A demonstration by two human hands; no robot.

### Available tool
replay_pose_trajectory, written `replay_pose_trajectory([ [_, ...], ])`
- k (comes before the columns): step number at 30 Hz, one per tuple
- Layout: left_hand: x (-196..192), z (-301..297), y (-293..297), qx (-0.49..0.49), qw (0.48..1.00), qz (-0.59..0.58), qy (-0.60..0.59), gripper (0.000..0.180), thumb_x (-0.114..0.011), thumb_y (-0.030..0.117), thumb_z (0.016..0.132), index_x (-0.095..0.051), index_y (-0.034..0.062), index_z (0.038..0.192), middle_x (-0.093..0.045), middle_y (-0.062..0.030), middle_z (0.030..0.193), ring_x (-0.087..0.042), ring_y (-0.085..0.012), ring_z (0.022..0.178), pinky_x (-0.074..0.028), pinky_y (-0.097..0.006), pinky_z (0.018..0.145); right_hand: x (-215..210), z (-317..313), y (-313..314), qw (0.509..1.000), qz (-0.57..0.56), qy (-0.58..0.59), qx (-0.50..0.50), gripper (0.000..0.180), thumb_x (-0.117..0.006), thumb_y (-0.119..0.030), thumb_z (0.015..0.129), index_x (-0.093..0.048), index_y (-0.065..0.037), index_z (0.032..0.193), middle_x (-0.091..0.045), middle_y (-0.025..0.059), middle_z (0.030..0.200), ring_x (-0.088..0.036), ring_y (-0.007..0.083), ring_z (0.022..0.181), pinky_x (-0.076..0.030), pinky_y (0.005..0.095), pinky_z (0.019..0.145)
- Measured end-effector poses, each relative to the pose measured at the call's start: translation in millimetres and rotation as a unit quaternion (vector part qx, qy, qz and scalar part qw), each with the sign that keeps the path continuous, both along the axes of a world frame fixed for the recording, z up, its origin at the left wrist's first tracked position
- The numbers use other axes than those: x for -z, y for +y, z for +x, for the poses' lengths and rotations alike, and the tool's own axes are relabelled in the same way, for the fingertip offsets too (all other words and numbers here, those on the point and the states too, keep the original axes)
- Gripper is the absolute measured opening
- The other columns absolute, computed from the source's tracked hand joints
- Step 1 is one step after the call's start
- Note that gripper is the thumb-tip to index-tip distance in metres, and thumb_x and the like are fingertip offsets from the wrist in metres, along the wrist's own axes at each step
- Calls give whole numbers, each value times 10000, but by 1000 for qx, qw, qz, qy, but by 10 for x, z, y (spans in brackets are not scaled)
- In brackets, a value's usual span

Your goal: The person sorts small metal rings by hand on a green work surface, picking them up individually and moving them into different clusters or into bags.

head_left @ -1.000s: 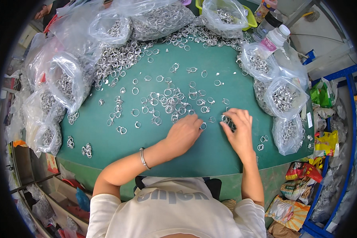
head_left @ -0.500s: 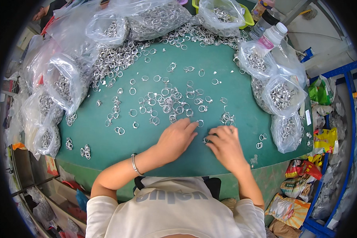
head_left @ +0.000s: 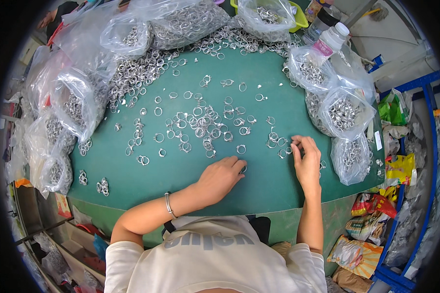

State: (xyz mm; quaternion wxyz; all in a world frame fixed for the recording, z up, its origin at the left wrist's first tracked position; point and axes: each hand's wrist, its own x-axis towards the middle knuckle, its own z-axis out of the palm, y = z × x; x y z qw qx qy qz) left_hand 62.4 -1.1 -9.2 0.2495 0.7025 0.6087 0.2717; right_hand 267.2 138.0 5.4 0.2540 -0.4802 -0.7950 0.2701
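Silver-coloured metal rings lie in a loose group [head_left: 208, 122] in the middle of the green tabletop. Just in front of them is my left hand [head_left: 220, 179], its fingers curled together with a single ring [head_left: 244, 169] at the tips. A bracelet circles that wrist. Farther right, my right hand [head_left: 307, 160] is raised on its edge with thumb and fingers apart, nothing visible between them. Its fingertips are beside a small cluster of rings [head_left: 277, 141]. Another ring [head_left: 322, 166] shows partly behind this hand, close to its outer side.
A heap of rings [head_left: 132, 73] borders the far left. Clear plastic bags full of rings stand left [head_left: 73, 105], behind [head_left: 188, 27] and right [head_left: 344, 112]. A white bottle [head_left: 331, 40] stands at the back right. A blue-framed shelf [head_left: 428, 122] with packets rises beyond the table's right edge.
My right hand has moved right, away from my left, and its fingers have spread. My left hand has shifted slightly nearer to me; a ring now shows at its fingertips.
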Motion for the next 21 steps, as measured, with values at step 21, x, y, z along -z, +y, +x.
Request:
replay_pose_trajectory([
  [21,-69,-146,-30,-98,844,-236,-471,207,-521,49,944,-646,21,1107,-554,9,808,-440,-51,617,-370,-213,542,-80,-80,-521,990,25,36,-136,169,-708,28,720,-643,-9,872,-633,93,974,-572,266,917,-458,365,812],
])
